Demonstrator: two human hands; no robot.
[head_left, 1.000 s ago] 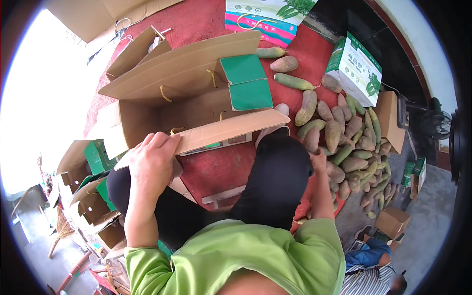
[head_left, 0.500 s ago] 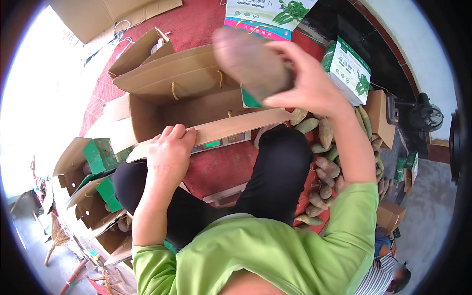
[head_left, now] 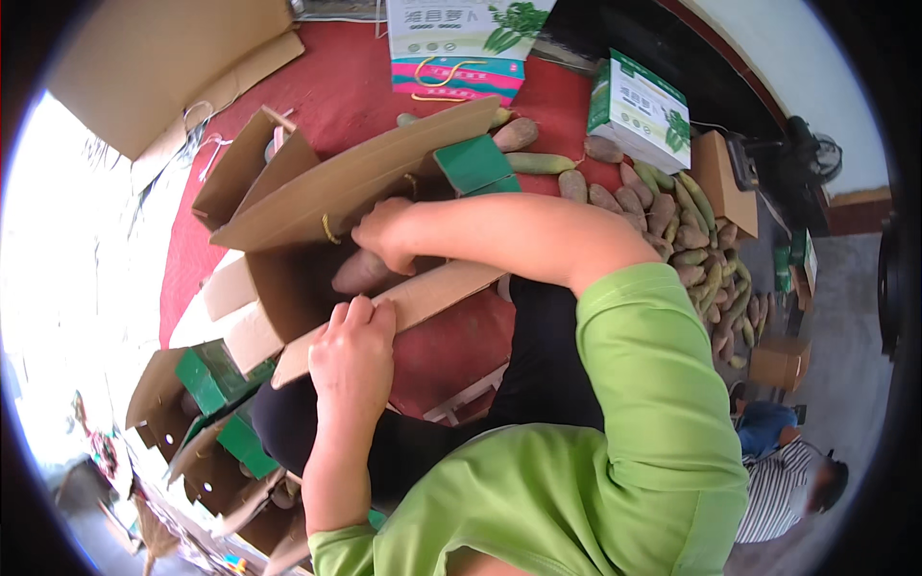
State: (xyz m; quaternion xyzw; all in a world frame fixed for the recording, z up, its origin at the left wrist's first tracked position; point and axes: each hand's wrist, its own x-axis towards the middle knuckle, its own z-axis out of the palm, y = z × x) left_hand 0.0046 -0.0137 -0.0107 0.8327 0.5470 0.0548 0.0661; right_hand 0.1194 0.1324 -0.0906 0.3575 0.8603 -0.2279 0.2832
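An open cardboard carton (head_left: 274, 302) with yellow rope handles stands before me, its flaps folded outward. My right hand (head_left: 389, 238) reaches down inside it and is closed over the upper end of a thick, brownish-pink radish (head_left: 359, 273). The radish lies low in the carton; my fingertips are partly hidden behind it and the hand. With fingers curled over its edge, my left hand (head_left: 353, 350) grips the near carton flap (head_left: 437, 296). A green panel (head_left: 475, 163) shows at the carton's far right corner.
Many loose radishes (head_left: 687, 235) are heaped on the red mat to the right. White-and-green boxes (head_left: 642, 110) stand at the back right, and several open cartons (head_left: 206, 461) at the lower left. A person in a striped top (head_left: 773, 490) is at the lower right.
My right hand has brought the radish from the air above the carton's right side down and left into the carton. My left hand keeps hold of the near flap.
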